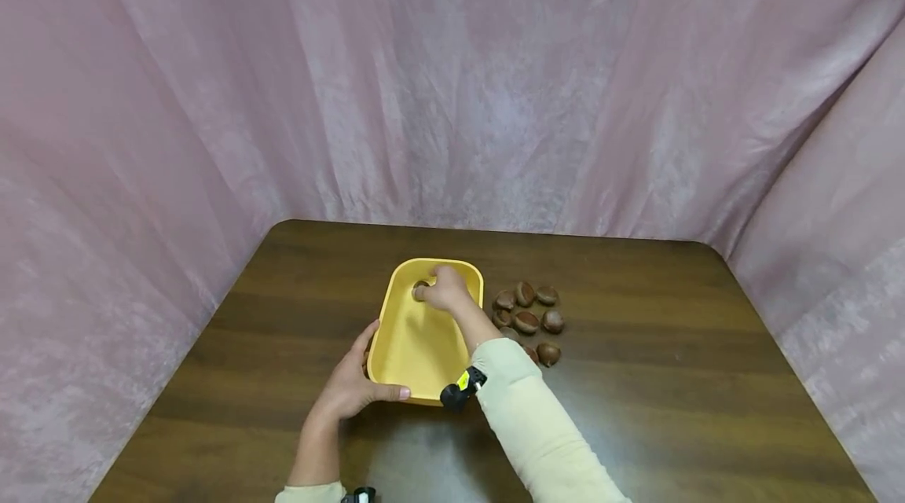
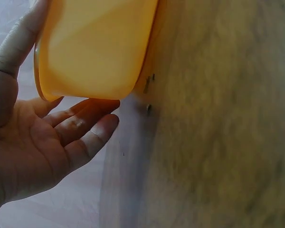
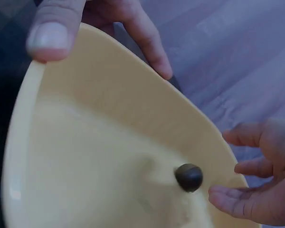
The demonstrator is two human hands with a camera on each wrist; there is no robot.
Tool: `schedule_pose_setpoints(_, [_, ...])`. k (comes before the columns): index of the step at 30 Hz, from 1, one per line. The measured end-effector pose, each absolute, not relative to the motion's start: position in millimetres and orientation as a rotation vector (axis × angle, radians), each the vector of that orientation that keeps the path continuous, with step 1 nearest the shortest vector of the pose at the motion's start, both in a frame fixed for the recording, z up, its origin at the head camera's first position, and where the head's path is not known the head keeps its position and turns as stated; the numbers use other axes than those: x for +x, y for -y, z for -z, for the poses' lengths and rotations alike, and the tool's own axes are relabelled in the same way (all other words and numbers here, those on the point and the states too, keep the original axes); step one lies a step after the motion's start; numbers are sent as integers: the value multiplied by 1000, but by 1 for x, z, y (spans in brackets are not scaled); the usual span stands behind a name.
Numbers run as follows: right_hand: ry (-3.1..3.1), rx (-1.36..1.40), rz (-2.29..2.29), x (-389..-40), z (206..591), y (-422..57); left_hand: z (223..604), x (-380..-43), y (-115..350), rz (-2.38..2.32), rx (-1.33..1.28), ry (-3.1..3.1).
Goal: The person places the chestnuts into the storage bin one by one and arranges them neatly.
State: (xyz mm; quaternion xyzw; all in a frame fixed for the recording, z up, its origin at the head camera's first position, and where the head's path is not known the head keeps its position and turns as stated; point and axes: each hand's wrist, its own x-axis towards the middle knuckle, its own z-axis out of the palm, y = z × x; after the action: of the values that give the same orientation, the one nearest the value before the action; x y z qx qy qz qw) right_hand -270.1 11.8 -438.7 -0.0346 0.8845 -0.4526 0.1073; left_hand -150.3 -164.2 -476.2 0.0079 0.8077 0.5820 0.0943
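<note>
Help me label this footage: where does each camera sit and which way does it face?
Head: on the head, facing forward and down at the yellow tray, chestnuts and table; left hand, right hand, sleeves show.
Left wrist: on that wrist, facing part of the tray; left hand shows.
Right wrist: on that wrist, facing into the tray at one chestnut; both hands show.
Shared: both wrist views show the tray and left hand.

The tray (image 1: 417,354) is plain yellow. Chestnuts (image 1: 526,322) beside it are reddish brown with tan patches; the chestnut inside (image 3: 189,177) is dark brown. The table (image 1: 672,361) has dark brown, streaked wood grain. The curtain (image 1: 459,78) is mottled pink. The right sleeve (image 1: 544,424) is cream; the wrist device (image 1: 456,395) is black and yellow.
</note>
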Motion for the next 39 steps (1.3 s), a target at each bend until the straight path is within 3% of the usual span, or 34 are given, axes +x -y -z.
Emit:
schedule_pose_setpoints(10, [-2544,-404,1335,-244,429,-35,471,-148,158,-1746,7,-2375])
schedule_pose_setpoints(19, [-2430,-840,1405,-229,420,-63,453,-139,151,-1795,48,-2320])
schedule_pose_setpoints(28, [-2594,-739,1432,-209,423,-89,475,-150,147,-1720,25,-2400])
schedule_pose_setpoints(39, [-2613,-714,1612,-190,433,-123,474,-152,150,-1696,2,-2417])
